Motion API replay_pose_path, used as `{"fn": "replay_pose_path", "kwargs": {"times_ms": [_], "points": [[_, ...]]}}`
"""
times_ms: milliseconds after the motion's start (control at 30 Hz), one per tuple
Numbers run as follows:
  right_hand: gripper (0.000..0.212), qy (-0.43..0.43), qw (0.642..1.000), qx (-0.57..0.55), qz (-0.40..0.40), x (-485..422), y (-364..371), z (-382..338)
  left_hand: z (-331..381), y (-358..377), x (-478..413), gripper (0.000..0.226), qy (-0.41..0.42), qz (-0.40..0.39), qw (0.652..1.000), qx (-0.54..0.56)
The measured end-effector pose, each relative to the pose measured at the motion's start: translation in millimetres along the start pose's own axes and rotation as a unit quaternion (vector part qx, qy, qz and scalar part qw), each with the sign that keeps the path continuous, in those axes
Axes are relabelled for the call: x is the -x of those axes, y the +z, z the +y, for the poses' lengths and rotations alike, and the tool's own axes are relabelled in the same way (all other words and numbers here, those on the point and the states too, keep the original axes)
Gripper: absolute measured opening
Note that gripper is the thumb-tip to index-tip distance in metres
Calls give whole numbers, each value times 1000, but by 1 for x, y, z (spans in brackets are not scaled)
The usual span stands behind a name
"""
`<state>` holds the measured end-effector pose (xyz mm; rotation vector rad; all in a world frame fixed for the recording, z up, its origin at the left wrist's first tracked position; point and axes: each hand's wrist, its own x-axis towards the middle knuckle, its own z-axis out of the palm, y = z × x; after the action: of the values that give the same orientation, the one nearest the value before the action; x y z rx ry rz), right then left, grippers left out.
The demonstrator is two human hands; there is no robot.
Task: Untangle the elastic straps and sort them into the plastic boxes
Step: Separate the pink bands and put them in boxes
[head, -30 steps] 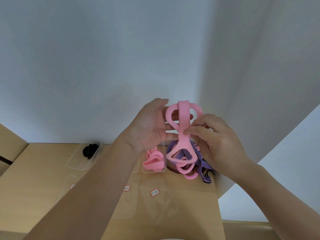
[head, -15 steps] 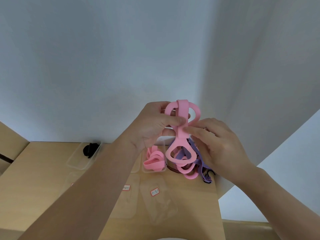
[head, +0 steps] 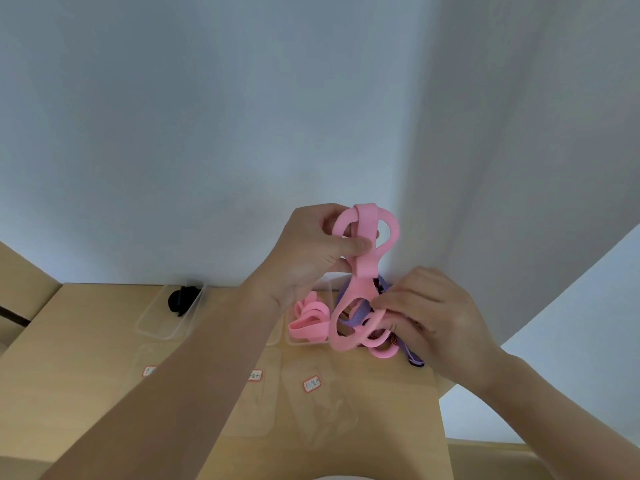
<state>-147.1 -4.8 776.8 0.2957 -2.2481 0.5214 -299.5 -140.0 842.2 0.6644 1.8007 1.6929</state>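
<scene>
Pink strap point(head: 363, 271) was pinched high by the left hand point(head: 311, 251), low by the right hand point(head: 436, 317); pulling harder might have tightened its tangle with the purple strap point(head: 356, 315).

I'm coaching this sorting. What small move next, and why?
Probably the right hand should draw the lower loop of the pink strap clear of the purple strap: the left hand pinches its top aloft, yet the loop hangs caught in the tangle.

A looped pink strap point(head: 363, 271) is hanging upright over the purple-and-pink tangle point(head: 353, 315); other pink straps point(head: 310, 321) are lying in a clear box point(head: 304, 344)
</scene>
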Motion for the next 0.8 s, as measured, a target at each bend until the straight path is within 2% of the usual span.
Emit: {"fn": "replay_pose_path", "kwargs": {"times_ms": [67,133,233,433,567,667,800], "points": [[14,118,989,-85,-1,-5,-1,-8,-5,1,3,26,8,-8,1000,-13],[26,234,963,-134,30,-9,0,-15,-9,3,7,27,10,-29,999,-6],[34,333,919,-198,73,-16,3,-13,-16,6,11,30,38,-40,998,-23],[36,394,898,-184,62,-18,10,-6,-29,6,13,31,-7,-37,998,52],[33,425,857,-280,76,-19,11,-9,-32,2,16,38,-63,-34,988,138],[26,412,851,-316,75,-24,9,-14,-29,4,19,50,-74,-29,983,169],[16,403,865,-288,73,-24,11,-17,-27,2,21,44,-91,-19,976,196]]}}
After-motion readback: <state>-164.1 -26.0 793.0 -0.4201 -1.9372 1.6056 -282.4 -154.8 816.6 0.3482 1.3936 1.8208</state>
